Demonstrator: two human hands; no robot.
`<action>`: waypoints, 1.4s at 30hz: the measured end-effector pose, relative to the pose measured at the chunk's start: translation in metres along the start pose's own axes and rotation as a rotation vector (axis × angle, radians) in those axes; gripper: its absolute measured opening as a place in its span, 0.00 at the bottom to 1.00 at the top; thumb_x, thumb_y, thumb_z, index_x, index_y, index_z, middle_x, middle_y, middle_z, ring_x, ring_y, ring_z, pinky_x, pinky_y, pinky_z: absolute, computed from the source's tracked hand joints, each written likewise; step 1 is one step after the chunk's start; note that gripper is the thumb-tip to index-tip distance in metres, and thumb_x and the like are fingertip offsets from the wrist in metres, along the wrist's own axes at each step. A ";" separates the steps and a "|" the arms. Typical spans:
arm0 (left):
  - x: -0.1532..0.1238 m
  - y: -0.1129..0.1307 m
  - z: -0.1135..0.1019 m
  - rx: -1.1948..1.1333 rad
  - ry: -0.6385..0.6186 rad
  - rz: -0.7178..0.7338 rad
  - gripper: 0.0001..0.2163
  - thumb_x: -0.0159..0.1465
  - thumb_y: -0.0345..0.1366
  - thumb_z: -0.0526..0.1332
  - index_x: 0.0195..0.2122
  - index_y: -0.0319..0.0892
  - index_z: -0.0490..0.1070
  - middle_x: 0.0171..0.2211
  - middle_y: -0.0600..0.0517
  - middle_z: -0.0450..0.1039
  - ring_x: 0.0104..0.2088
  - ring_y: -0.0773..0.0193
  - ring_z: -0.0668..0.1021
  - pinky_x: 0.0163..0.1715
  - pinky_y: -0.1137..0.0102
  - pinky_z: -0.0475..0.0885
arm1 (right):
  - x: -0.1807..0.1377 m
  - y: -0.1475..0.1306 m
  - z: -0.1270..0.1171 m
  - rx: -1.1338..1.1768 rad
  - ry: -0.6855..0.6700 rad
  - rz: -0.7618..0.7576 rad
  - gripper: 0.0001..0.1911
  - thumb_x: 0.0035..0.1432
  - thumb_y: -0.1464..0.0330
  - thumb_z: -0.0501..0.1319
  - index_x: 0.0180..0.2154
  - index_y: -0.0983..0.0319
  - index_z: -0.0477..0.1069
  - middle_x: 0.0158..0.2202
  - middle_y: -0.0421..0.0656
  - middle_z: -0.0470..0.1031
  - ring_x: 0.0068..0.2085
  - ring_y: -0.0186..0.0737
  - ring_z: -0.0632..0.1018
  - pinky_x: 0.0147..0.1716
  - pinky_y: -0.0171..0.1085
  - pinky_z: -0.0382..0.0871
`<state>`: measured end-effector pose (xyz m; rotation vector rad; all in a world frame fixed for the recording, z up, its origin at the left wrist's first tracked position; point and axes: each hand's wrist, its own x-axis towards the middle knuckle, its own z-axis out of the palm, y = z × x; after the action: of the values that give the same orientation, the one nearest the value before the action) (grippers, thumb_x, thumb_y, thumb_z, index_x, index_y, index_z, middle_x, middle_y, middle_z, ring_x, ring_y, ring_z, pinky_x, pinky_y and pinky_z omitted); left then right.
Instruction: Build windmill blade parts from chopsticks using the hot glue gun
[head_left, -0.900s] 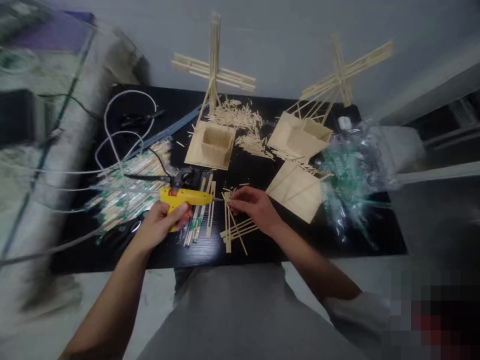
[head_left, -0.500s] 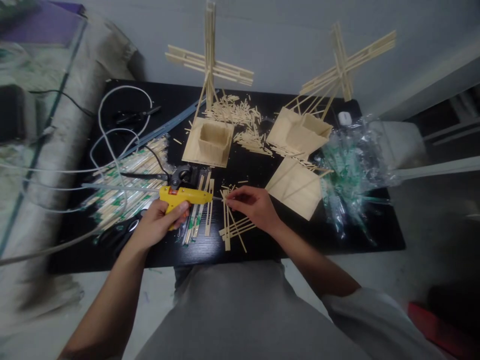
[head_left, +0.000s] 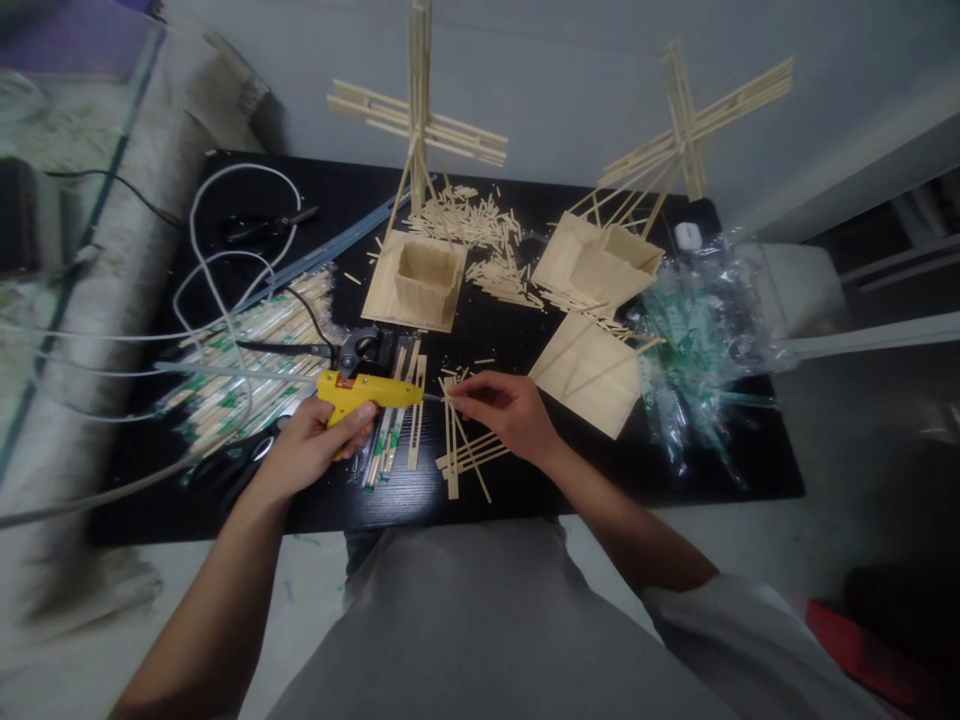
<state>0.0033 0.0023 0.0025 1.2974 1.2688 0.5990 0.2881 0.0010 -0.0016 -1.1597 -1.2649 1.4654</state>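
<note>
My left hand (head_left: 324, 438) is wrapped round the handle of a yellow glue gun (head_left: 367, 392), a pale glue stick (head_left: 225, 372) running out of its back. The gun's nozzle points right, close to the fingertips of my right hand (head_left: 508, 412). Those fingertips are pinched together over the top end of some thin wooden sticks (head_left: 452, 450); whatever is between them is too small to make out. More sticks (head_left: 476, 456) lie crossed beneath that hand. A joined pair of sticks (head_left: 417, 412) lies under and beside the nozzle.
Two wooden windmill-like models (head_left: 420, 125) (head_left: 682, 125) stand at the back on square bases. Short stick offcuts (head_left: 472, 222) are heaped between them. A square wooden board (head_left: 589, 375) and crumpled plastic wrappers (head_left: 697, 340) lie right. Wrapped sticks (head_left: 262, 350), pliers (head_left: 352, 350) and white cable (head_left: 196, 230) lie left.
Both hands and the glue gun hold almost the same pose. The whole view has shifted slightly; no object has visibly been picked up or put down.
</note>
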 end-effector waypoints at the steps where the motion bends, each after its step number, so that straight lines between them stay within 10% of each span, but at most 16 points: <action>1: 0.000 0.001 0.000 0.003 0.000 0.002 0.30 0.64 0.65 0.65 0.19 0.42 0.73 0.16 0.52 0.68 0.17 0.68 0.67 0.18 0.72 0.60 | 0.000 0.000 0.000 0.001 0.005 0.005 0.06 0.58 0.63 0.75 0.37 0.58 0.86 0.37 0.43 0.87 0.36 0.39 0.85 0.42 0.40 0.82; 13: -0.001 0.005 0.000 0.017 0.029 -0.003 0.30 0.61 0.65 0.67 0.21 0.41 0.76 0.16 0.51 0.70 0.18 0.68 0.69 0.20 0.72 0.63 | -0.001 -0.007 0.000 0.041 0.001 0.077 0.06 0.56 0.64 0.76 0.36 0.56 0.87 0.36 0.41 0.87 0.34 0.38 0.84 0.40 0.41 0.83; 29: 0.009 0.009 -0.025 0.052 0.402 -0.138 0.18 0.61 0.53 0.70 0.27 0.45 0.72 0.20 0.55 0.71 0.17 0.65 0.71 0.18 0.68 0.65 | -0.005 -0.005 0.015 -0.390 -0.162 -0.162 0.01 0.63 0.69 0.70 0.37 0.59 0.82 0.35 0.41 0.83 0.34 0.37 0.81 0.38 0.37 0.77; 37: 0.004 0.008 -0.031 0.340 0.594 -0.189 0.15 0.64 0.50 0.71 0.37 0.45 0.73 0.27 0.56 0.76 0.26 0.61 0.77 0.27 0.68 0.66 | 0.002 -0.003 0.016 -0.539 -0.301 -0.254 0.03 0.69 0.70 0.69 0.40 0.60 0.83 0.39 0.44 0.84 0.38 0.39 0.83 0.42 0.38 0.77; 42: -0.016 0.007 -0.023 0.584 0.698 0.059 0.12 0.70 0.48 0.66 0.45 0.45 0.75 0.41 0.48 0.78 0.42 0.52 0.80 0.44 0.61 0.72 | 0.005 0.002 0.017 -0.625 -0.376 -0.308 0.06 0.74 0.70 0.64 0.43 0.60 0.81 0.44 0.46 0.83 0.45 0.42 0.83 0.49 0.41 0.77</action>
<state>-0.0197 -0.0019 0.0194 1.6735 2.0938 0.7948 0.2707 0.0026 -0.0029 -1.0220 -2.1638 1.1115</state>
